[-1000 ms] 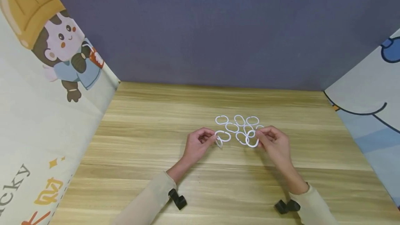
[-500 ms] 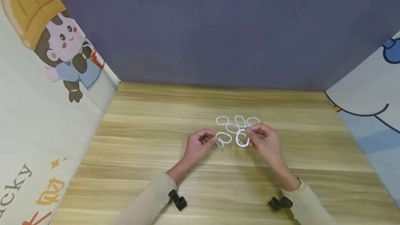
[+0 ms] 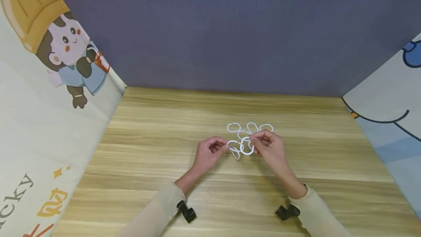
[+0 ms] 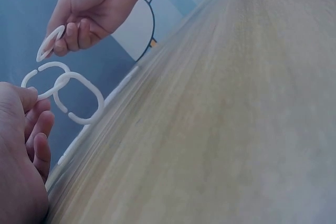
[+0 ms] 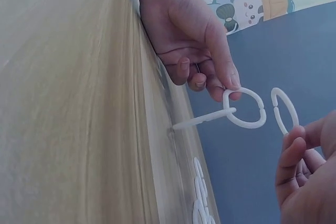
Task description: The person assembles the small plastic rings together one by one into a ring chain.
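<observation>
In the head view, my left hand pinches a white oval plastic link that has a small gap in its loop. A second white link hangs threaded through it, above the table. Between thumb and fingers, my right hand pinches another white link. From the head these two held links overlap, but the right wrist view shows them slightly apart. Behind the hands several loose white links lie on the table, some partly hidden by my right hand.
The wood-grain table ends at a dark blue panel at the back. Printed cartoon panels stand left and right. A small black device is strapped to the left wrist, another to the right.
My right hand has moved left with its link, up to the link in my left hand. The left hand has barely moved; the hanging link has swung slightly to the right.
</observation>
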Tool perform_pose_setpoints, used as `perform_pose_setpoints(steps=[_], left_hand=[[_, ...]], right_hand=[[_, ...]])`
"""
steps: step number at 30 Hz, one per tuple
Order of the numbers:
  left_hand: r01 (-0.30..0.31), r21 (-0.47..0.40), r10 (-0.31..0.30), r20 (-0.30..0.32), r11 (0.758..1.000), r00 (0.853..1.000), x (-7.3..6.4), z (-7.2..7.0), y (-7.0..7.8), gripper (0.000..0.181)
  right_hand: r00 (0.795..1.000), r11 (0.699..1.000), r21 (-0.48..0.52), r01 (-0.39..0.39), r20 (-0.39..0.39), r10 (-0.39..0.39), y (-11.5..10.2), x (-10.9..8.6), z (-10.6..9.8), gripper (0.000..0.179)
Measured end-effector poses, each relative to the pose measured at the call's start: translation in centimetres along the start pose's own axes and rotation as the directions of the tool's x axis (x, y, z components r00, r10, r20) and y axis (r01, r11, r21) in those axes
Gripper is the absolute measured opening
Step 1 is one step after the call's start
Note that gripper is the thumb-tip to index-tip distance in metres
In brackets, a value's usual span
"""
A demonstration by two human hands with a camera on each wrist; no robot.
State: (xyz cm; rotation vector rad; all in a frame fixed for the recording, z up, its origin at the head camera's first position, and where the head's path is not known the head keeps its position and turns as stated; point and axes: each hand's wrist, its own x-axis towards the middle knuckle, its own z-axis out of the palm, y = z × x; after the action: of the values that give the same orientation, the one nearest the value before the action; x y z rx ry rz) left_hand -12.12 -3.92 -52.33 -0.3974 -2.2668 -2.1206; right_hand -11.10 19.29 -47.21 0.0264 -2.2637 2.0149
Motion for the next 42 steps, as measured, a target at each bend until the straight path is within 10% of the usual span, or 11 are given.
perform_pose_setpoints(steps=[23,42], left_hand=[[-0.029,0.009,0.029,0.013,1.0,0.999,-0.2,-0.1,0.1,0.011],[-0.02,0.008,0.02,0.008,1.0,1.0,-0.2,-0.1,0.1,0.012]], right_hand=[[0.998,0.997,-0.034,0.062,-0.003,-0.062,0.6,-0.1,1.1,0.005],[0.991,0.98,0.151,-0.128,-0.02,0.132,0.8,0.0,0.7,0.021]])
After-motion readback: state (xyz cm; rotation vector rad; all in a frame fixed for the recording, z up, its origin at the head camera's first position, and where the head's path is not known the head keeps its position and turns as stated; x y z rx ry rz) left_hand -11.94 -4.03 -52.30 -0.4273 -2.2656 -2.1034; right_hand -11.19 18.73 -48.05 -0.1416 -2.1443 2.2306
